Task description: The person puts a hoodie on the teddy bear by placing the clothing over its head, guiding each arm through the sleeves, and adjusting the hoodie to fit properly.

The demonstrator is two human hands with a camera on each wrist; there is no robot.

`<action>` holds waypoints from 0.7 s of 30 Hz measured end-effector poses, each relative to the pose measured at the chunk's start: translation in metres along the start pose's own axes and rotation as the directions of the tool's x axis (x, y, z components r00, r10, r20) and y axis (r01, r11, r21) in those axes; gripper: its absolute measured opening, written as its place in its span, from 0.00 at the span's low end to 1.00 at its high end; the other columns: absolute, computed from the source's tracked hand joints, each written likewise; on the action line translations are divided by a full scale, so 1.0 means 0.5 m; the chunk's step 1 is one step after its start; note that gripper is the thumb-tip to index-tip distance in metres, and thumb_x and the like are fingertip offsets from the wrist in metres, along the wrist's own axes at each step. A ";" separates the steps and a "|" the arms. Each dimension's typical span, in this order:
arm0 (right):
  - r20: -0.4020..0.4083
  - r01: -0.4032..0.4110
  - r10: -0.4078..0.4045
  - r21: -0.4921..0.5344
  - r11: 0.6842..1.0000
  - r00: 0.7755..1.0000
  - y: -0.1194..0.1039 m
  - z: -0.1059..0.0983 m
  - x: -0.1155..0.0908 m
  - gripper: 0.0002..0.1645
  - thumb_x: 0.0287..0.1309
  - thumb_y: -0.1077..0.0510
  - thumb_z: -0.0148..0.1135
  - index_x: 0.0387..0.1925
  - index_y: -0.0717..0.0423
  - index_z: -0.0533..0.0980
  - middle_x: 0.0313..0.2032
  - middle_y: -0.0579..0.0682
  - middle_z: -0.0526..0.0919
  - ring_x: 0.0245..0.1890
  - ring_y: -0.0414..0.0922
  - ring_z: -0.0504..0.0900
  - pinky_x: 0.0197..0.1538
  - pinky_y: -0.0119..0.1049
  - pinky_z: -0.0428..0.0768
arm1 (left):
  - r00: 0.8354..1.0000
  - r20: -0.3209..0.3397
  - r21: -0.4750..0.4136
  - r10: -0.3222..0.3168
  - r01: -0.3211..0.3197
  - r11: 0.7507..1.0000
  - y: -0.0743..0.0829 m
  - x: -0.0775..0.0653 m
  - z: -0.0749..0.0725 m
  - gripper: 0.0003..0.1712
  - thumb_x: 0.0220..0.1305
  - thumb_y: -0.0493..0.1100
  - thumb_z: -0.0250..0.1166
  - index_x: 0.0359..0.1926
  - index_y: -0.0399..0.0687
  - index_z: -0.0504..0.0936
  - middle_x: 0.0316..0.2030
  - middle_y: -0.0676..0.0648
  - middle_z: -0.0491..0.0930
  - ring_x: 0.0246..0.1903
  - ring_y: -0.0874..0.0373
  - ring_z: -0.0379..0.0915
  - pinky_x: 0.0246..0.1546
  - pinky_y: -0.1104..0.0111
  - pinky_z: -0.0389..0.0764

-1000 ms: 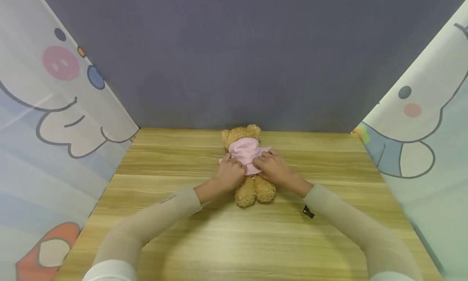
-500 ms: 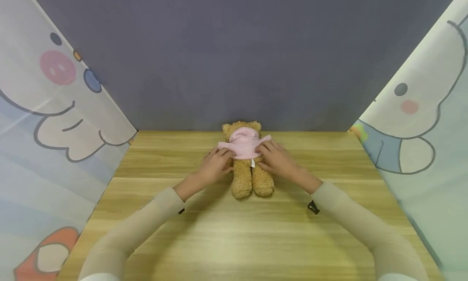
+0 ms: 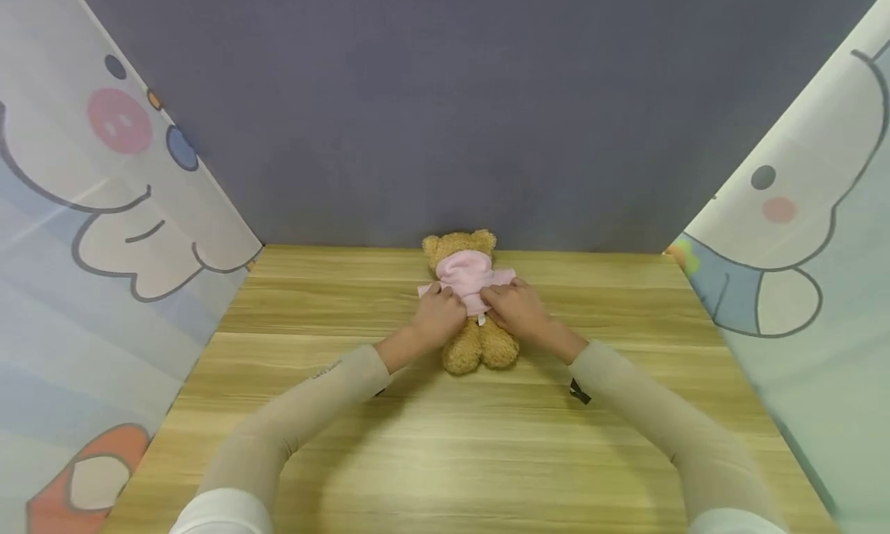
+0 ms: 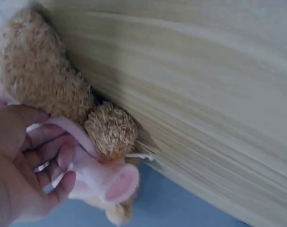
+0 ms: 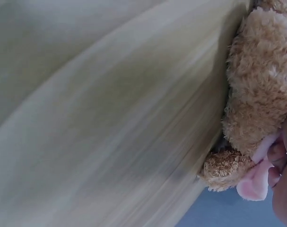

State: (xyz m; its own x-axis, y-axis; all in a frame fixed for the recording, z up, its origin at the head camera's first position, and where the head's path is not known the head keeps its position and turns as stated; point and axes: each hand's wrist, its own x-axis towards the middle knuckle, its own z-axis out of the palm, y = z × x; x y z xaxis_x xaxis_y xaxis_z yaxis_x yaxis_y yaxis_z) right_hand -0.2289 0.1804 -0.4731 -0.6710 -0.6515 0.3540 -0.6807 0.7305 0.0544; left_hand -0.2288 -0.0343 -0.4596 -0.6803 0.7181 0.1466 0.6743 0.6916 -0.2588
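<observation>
Since half a second ago, the left hand [image 3: 441,318] and right hand [image 3: 516,310] have moved in closer over the bear [image 3: 462,354], and the hem of its pink shirt [image 3: 466,275] sits lower, leaving less of the legs showing. Each grip is curled on the hem, one hand on either side of the bear.

The head view alone shows the bear whole: it lies on the table [image 3: 445,457], its head toward the grey wall [image 3: 459,109]. The left wrist view adds the hem between thumb and fingers, the open end of a shirt sleeve, and a thin white string [image 4: 141,156] by a rounded tuft of fur [image 4: 111,131]. The right wrist view shows a furry leg and another pink opening.

Counted, there are one bear with two ears and two legs, one shirt, two hands and two printed side panels, one [image 3: 42,232] left of the bear, the other [image 3: 820,410] right.

The hands cover part of the shirt; the right hand is cut off in its own wrist view. A small white tag [image 3: 481,318] below the hem is unreadable.
</observation>
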 end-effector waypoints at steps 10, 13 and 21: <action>0.262 -0.091 0.019 0.265 0.960 0.965 0.000 -0.111 0.049 0.10 0.57 0.63 0.72 0.33 0.54 0.76 0.31 0.49 0.76 0.30 0.46 0.74 0.36 0.40 0.76 | 0.942 0.324 -0.585 0.091 0.124 0.801 -0.085 0.023 -0.070 0.20 0.74 0.48 0.63 0.22 0.50 0.73 0.17 0.54 0.67 0.18 0.62 0.63 0.25 0.68 0.67; 0.242 -0.082 0.024 0.236 0.968 0.970 -0.007 -0.131 0.073 0.12 0.62 0.60 0.68 0.48 0.56 0.81 0.44 0.54 0.82 0.42 0.52 0.81 0.49 0.49 0.81 | 0.923 0.333 -0.629 0.195 0.064 0.775 -0.105 0.031 -0.080 0.17 0.73 0.43 0.63 0.24 0.49 0.73 0.19 0.55 0.65 0.20 0.64 0.60 0.27 0.71 0.64; 0.151 0.022 -0.052 0.190 0.982 0.987 -0.040 -0.087 0.064 0.26 0.57 0.55 0.76 0.57 0.54 0.82 0.55 0.58 0.80 0.57 0.59 0.75 0.61 0.57 0.76 | 0.955 0.267 -0.574 -0.127 0.263 0.776 -0.138 0.083 -0.113 0.10 0.75 0.38 0.54 0.37 0.44 0.80 0.28 0.46 0.76 0.23 0.57 0.66 0.27 0.65 0.69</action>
State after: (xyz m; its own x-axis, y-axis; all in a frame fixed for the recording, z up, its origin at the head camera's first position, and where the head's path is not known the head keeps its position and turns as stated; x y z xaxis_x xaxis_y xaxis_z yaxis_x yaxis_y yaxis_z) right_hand -0.2240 0.1538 -0.4223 -0.6715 -0.7120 0.2054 -0.7390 0.6637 -0.1157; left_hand -0.2871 -0.0479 -0.3819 -0.8120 0.5780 -0.0816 0.5090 0.7695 0.3858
